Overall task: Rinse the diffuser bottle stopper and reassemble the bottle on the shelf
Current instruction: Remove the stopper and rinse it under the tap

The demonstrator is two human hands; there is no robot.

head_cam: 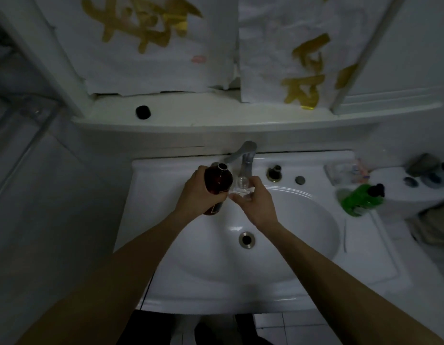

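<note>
Gripping the bottle (217, 186) around its body, the left hand (196, 192) holds it tilted over the back left edge of the sink (303, 245), just left of the tap (244, 158). This bottle is dark amber glass with a dark label low on its side; its narrow neck is uncapped and points up toward the shelf (216, 118). Whether any liquid is inside cannot be told through the dark glass.

Just beside it, the right hand (253, 202) pinches the stopper (241, 186) between curled fingers and thumb, right under the tap spout. What shows of the stopper is small, clear and roundish, perhaps glass, though the dim light blurs its outline. Bottle and stopper are near, almost touching.

The basin is white, with a metal drain (246, 239) at its bottom.

On the shelf, toward its left end, sits a small black cap (143, 112). Near the sink's right edge a green pump bottle (363, 199) lies tilted, with a clear box (345, 174) behind it at the back right corner.
</note>
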